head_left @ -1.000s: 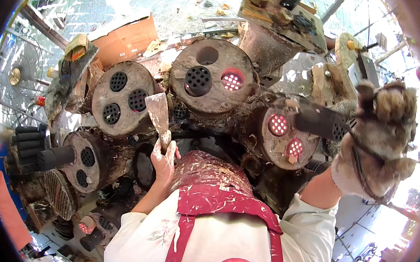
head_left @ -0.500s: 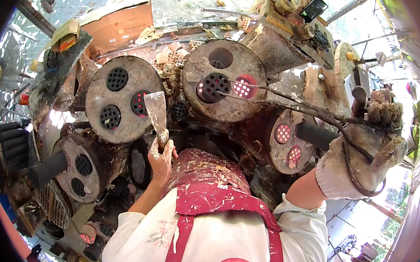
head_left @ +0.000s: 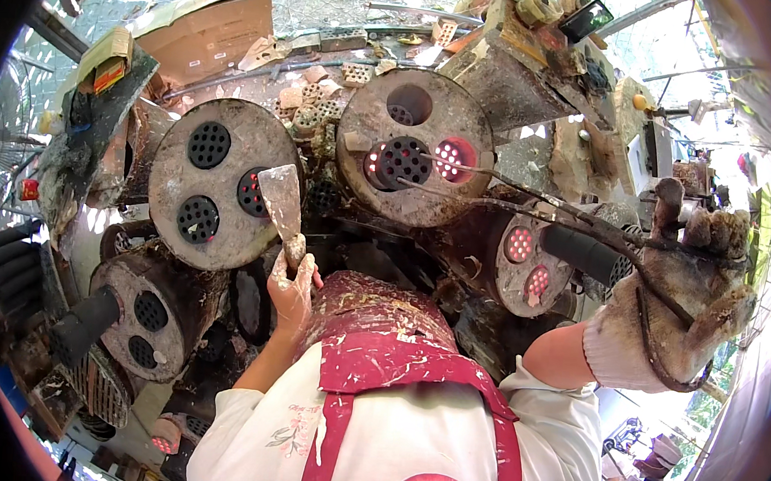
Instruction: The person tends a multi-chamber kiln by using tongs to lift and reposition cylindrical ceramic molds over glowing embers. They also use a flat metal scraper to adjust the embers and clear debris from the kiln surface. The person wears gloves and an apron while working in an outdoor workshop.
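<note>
My right hand (head_left: 692, 271), in a dirty white work glove, is closed round long dark iron tongs (head_left: 549, 209). The tongs' tips reach left to a black honeycomb briquette (head_left: 404, 160) at the left hole of a round stove (head_left: 388, 207). That briquette sits off-centre, and a red glow shows at the hole's left side; how high it is cannot be told. A glowing briquette (head_left: 451, 159) fills the right hole. My bare left hand (head_left: 292, 288) grips a scraper (head_left: 282, 205), its crusted flat blade pointing up beside a second round stove (head_left: 171, 167).
Smaller stoves stand at the left (head_left: 164, 341) and right (head_left: 516, 267), each with a black briquette stack (head_left: 581, 252) against it. Pale used briquettes (head_left: 310, 106) lie behind. A cardboard box (head_left: 208, 36) is at the back left, a phone (head_left: 587, 20) at the back right.
The black briquette at the tongs has shifted slightly right, uncovering more red glow on its left. My right hand has moved a little right. The left hand still holds the scraper.
</note>
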`<state>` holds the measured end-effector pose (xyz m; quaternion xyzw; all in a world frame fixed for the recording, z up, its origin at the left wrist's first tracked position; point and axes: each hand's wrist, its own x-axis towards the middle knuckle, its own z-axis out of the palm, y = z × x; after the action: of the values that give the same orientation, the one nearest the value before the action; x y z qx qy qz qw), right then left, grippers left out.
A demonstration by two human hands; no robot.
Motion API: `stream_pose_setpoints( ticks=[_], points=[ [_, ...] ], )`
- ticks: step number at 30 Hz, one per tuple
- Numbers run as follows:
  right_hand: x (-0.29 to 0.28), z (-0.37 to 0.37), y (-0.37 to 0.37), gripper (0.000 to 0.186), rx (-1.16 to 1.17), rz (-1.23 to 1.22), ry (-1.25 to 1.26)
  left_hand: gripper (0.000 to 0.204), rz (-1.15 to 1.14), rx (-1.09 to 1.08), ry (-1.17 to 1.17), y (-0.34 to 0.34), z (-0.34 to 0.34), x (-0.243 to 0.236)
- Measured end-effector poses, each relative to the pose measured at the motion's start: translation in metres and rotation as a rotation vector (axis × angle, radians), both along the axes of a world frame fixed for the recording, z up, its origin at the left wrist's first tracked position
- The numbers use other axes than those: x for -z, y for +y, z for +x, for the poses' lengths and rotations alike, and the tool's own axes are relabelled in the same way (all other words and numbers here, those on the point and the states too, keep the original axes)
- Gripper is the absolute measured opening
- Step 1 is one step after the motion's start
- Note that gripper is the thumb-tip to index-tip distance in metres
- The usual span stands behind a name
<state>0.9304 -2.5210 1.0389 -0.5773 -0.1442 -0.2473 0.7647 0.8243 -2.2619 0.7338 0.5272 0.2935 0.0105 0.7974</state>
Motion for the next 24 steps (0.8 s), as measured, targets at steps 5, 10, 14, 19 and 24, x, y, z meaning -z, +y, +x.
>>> stream_pose_setpoints(
  ticks=[5, 10, 14, 19, 24],
  points=[
    [0.019, 0.026, 0.016, 0.05, 0.052, -0.084, -0.022, 0.022, 0.005, 0.016, 0.007, 0.0, 0.003, 0.005],
    [0.038, 0.064, 0.022, 0.045, 0.256, -0.253, -0.027, 0.022, 0.034, 0.034, 0.035, -0.007, 0.007, 0.002],
    [0.012, 0.055, -0.009, 0.044, 0.137, -0.16, -0.025, 0.021, 0.027, 0.037, 0.012, -0.014, 0.012, 0.002],
    [-0.005, 0.038, -0.041, 0.048, 0.062, -0.02, -0.086, 0.021, 0.084, 0.098, 0.015, -0.025, 0.014, -0.001],
    [0.011, 0.046, -0.064, 0.036, 0.244, 0.039, -0.014, 0.019, 0.09, 0.114, 0.017, -0.04, 0.013, -0.006]
  ],
)
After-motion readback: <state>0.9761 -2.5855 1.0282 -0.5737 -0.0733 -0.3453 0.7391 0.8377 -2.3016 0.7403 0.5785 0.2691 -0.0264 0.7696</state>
